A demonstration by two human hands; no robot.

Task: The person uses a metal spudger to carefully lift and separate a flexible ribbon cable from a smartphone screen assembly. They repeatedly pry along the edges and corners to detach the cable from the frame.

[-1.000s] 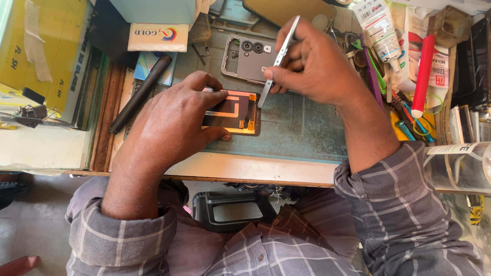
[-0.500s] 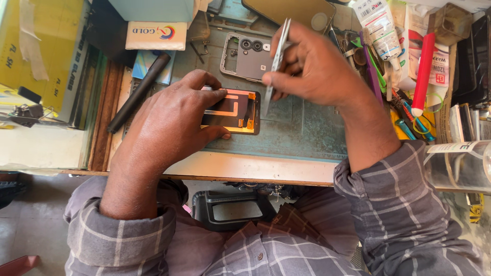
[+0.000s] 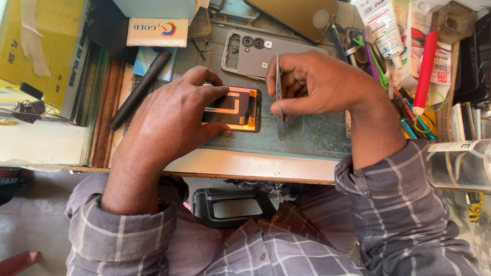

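Observation:
My left hand [image 3: 171, 120] grips a phone part with an orange, copper-coloured inside face [image 3: 240, 108], holding it flat on the worn green work mat [image 3: 317, 134]. My right hand [image 3: 322, 84] pinches a thin metal tool [image 3: 279, 99], a tweezer or blade, held almost upright with its tip touching the mat just right of the part. A grey phone back housing with camera holes [image 3: 253, 53] lies just behind both hands.
A dark phone [image 3: 299, 15] lies at the back. Tubes, a red pen [image 3: 425, 66] and small tools crowd the right side. A black rod [image 3: 140, 88], a small white box [image 3: 157, 31] and yellow boxes [image 3: 43, 51] sit at left. The bench's front edge [image 3: 245, 166] runs above my lap.
My right hand has swung the metal tool from slanting to nearly upright and drawn it slightly toward me. My left hand has kept the orange part in place.

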